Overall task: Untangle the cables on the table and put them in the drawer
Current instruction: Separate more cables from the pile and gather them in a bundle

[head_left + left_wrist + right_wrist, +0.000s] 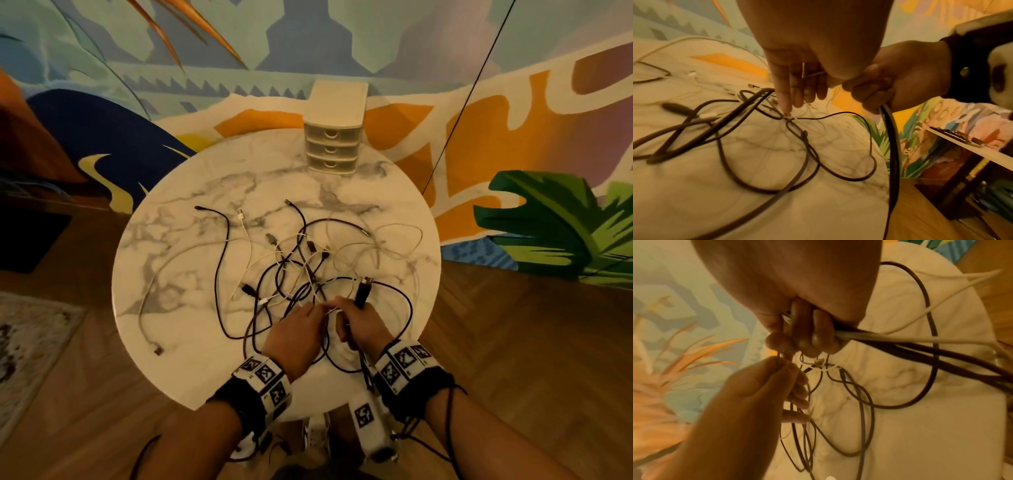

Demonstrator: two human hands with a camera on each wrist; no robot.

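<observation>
A tangle of black and white cables (291,270) lies spread over the round marble table (191,363). My right hand (352,315) grips a bundle of black and white cables (890,339) near the table's front; a black plug (363,291) sticks up out of the fist. Just left of it, my left hand (308,313) pinches a thin white cable (813,73) between thumb and fingers, its fingertips (787,107) pointing down onto the knot. A small white drawer unit (334,144) with three shut drawers stands at the table's far edge.
One long white cable (145,308) trails toward the table's left front edge. Around the table is wood floor, with a pale rug (30,342) at the left. A painted wall stands behind, and a thin dark cord (462,102) hangs at the right.
</observation>
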